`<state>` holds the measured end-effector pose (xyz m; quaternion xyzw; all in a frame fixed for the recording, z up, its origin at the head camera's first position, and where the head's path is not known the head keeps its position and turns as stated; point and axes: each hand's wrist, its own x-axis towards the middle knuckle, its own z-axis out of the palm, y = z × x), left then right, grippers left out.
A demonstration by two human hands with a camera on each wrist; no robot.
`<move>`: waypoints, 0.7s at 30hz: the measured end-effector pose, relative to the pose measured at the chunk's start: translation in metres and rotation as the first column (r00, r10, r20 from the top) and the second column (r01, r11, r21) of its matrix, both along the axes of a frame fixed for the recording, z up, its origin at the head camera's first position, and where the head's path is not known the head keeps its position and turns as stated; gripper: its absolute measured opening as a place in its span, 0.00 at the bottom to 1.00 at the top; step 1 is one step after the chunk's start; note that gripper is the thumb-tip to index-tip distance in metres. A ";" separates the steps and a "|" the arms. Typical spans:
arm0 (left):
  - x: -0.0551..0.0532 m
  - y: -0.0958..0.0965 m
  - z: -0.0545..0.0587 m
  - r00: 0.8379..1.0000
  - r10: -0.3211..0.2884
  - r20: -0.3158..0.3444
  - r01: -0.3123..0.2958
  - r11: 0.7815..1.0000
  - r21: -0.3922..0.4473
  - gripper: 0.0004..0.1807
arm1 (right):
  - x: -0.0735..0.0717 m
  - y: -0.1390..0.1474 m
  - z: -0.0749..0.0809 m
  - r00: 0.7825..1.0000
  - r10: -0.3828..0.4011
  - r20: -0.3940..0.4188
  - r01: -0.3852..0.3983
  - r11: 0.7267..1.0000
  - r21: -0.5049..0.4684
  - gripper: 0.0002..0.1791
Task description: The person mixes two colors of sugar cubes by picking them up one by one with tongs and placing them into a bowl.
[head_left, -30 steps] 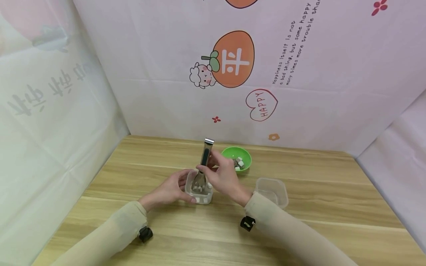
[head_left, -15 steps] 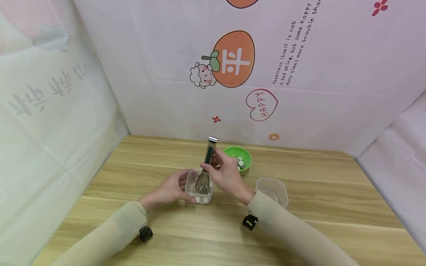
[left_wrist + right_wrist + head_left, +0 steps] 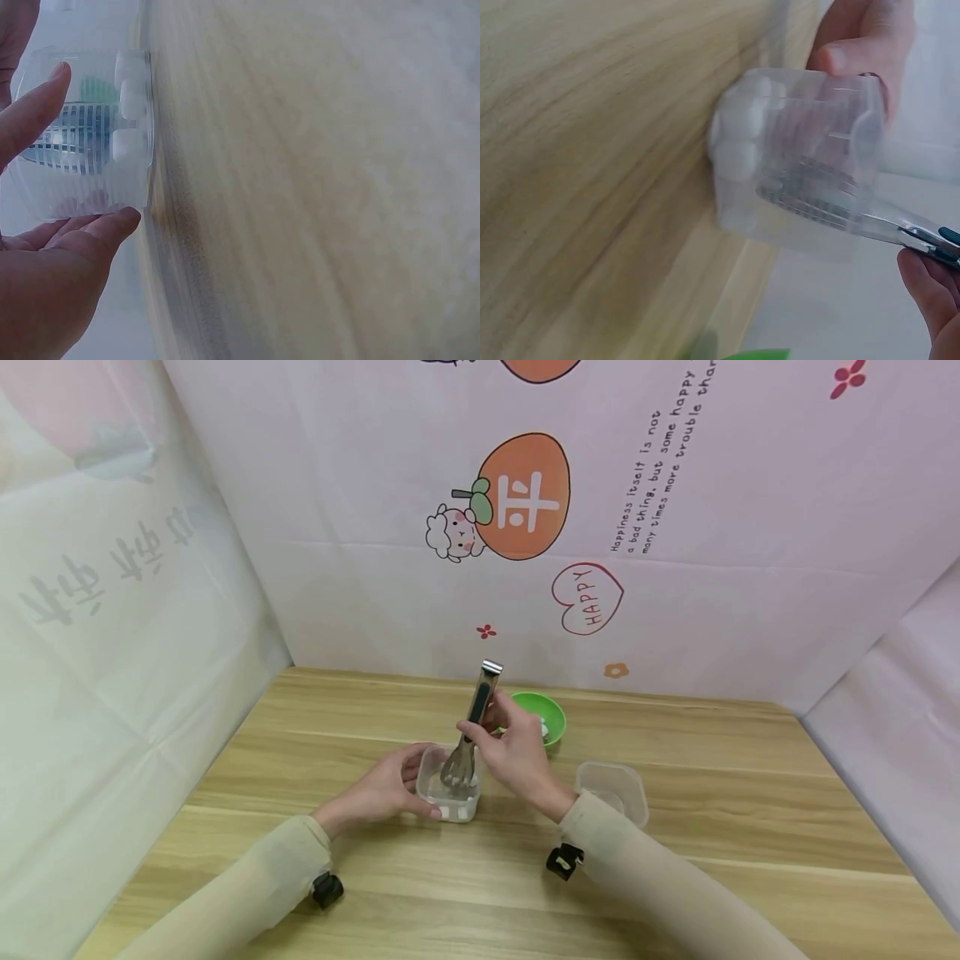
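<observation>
My left hand (image 3: pixel 375 787) holds a clear plastic container (image 3: pixel 428 770) on the table, thumb on the near side and fingers on the far side. Several white cubes (image 3: pixel 133 100) lie on its bottom, seen through the ribbed wall in both wrist views. With my right hand (image 3: pixel 519 756) I grip metal tongs (image 3: pixel 483 693) by their dark-inlaid handles, tilted to the right at the top. Their slotted heads (image 3: pixel 810 199) are down inside the container, above the cubes in the right wrist view. Whether they pinch anything, I cannot tell.
Behind my right hand stands a green bowl (image 3: pixel 553 714) with white pieces, partly covered by the hand. Another clear container (image 3: pixel 633 789) sits to the right, next to my right sleeve. A printed cloth (image 3: pixel 360 602) hangs along the table's back edge.
The tongs have shifted slightly up and to the right, with their top leaning further right. My right hand now covers more of the green bowl. My left hand stays on the container.
</observation>
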<state>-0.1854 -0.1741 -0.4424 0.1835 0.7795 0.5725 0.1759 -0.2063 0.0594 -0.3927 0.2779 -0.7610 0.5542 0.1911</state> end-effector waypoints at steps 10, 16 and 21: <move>-0.001 -0.001 -0.001 1.000 0.001 0.003 -0.001 1.000 0.026 0.57 | 0.001 0.010 0.024 0.996 -0.048 -0.073 0.041 0.995 -0.092 0.13; -0.001 0.000 -0.002 1.000 0.011 0.004 -0.011 1.000 0.027 0.59 | -0.004 0.029 0.040 0.989 -0.075 -0.124 0.061 0.992 -0.114 0.12; 0.000 0.001 -0.001 1.000 0.015 0.007 -0.015 0.999 0.043 0.60 | -0.011 0.047 0.049 0.987 -0.096 -0.132 0.078 0.988 -0.137 0.11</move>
